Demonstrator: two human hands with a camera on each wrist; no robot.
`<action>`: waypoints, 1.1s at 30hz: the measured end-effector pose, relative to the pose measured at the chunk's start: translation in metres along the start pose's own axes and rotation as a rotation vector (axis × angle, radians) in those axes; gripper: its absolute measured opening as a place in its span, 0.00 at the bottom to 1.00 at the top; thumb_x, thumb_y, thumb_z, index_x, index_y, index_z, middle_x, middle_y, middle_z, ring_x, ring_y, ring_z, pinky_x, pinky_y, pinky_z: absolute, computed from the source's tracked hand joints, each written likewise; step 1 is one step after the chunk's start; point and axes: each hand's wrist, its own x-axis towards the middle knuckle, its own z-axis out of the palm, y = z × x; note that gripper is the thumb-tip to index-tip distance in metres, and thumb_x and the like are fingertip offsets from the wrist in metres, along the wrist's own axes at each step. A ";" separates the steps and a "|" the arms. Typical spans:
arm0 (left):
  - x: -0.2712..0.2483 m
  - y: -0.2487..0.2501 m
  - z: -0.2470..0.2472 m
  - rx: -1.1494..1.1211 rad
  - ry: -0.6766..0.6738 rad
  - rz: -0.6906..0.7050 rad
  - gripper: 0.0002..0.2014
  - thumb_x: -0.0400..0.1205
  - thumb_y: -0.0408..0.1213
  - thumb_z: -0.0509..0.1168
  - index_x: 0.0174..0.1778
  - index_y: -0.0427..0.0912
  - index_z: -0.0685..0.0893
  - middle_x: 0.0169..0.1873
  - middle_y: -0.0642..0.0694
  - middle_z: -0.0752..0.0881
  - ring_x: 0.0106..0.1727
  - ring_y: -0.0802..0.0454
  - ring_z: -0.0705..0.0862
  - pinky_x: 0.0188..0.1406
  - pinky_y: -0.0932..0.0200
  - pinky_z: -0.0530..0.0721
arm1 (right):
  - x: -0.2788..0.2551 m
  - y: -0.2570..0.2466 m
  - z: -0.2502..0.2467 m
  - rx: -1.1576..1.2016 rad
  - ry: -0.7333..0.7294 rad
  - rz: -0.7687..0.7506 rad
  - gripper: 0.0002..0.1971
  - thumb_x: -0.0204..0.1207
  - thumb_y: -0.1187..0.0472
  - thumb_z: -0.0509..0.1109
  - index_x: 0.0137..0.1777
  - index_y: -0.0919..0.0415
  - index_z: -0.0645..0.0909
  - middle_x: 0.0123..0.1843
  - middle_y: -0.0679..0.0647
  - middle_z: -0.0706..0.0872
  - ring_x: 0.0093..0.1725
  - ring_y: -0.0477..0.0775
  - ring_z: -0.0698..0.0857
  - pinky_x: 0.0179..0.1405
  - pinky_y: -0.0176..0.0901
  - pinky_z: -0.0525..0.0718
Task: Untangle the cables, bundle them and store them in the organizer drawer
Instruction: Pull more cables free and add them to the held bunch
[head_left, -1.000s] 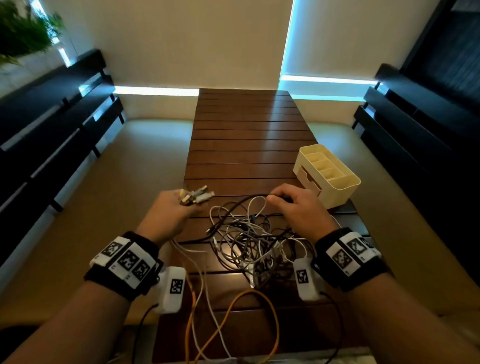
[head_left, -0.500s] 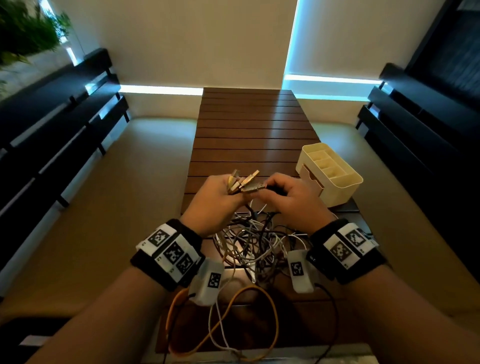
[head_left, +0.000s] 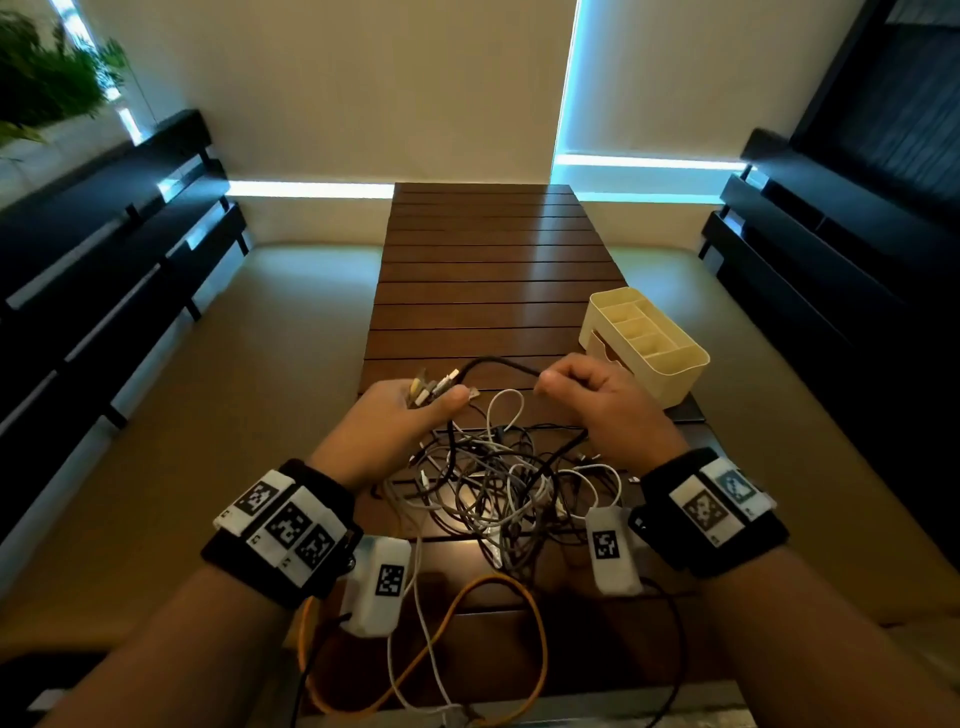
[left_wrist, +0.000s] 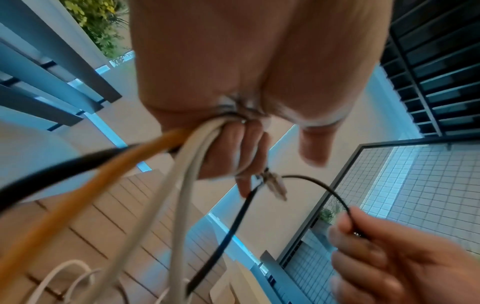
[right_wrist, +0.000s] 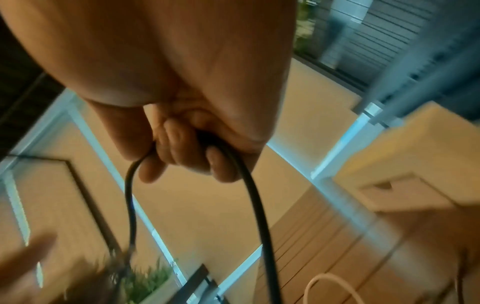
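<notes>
A tangle of black, grey and white cables (head_left: 498, 478) lies on the slatted wooden table (head_left: 483, 249) in front of me. My left hand (head_left: 410, 415) grips a bunch of cable plugs (head_left: 434, 387), with orange, white and black cords (left_wrist: 182, 156) trailing down from the fist. My right hand (head_left: 582, 395) pinches a black cable (head_left: 498, 364) that arcs over to the plugs in my left hand; the right wrist view shows that black cable (right_wrist: 249, 185) looped through the curled fingers. The cream organizer (head_left: 644, 343) stands at the table's right edge, just beyond my right hand.
An orange cable loop (head_left: 519, 623) and white cords hang over the table's near edge. Dark slatted benches (head_left: 119, 249) line both sides of the tan floor. A green plant (head_left: 47, 83) stands at the far left.
My hands met above the tangle half a second ago, then drew apart. The right hand now slides along the black cable to the right while the left keeps the plugs.
</notes>
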 end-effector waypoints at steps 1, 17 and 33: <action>-0.002 0.004 0.002 -0.002 0.050 0.051 0.23 0.79 0.61 0.66 0.34 0.45 0.72 0.23 0.57 0.70 0.21 0.62 0.66 0.28 0.59 0.69 | -0.001 -0.003 0.001 -0.055 -0.045 0.003 0.10 0.85 0.54 0.66 0.43 0.48 0.86 0.36 0.35 0.86 0.38 0.35 0.82 0.44 0.38 0.75; -0.002 0.006 -0.001 -0.118 0.432 0.159 0.12 0.84 0.43 0.67 0.36 0.44 0.79 0.25 0.50 0.75 0.28 0.51 0.73 0.30 0.51 0.77 | 0.005 -0.003 0.000 -0.145 0.157 0.107 0.10 0.84 0.52 0.68 0.46 0.55 0.88 0.43 0.53 0.89 0.45 0.50 0.84 0.41 0.41 0.77; 0.006 0.029 0.006 0.093 -0.048 0.347 0.17 0.85 0.46 0.65 0.36 0.37 0.80 0.20 0.56 0.75 0.21 0.62 0.70 0.25 0.64 0.69 | 0.007 -0.031 0.008 -0.128 -0.138 -0.139 0.08 0.82 0.56 0.71 0.48 0.57 0.90 0.41 0.55 0.90 0.42 0.54 0.86 0.42 0.43 0.82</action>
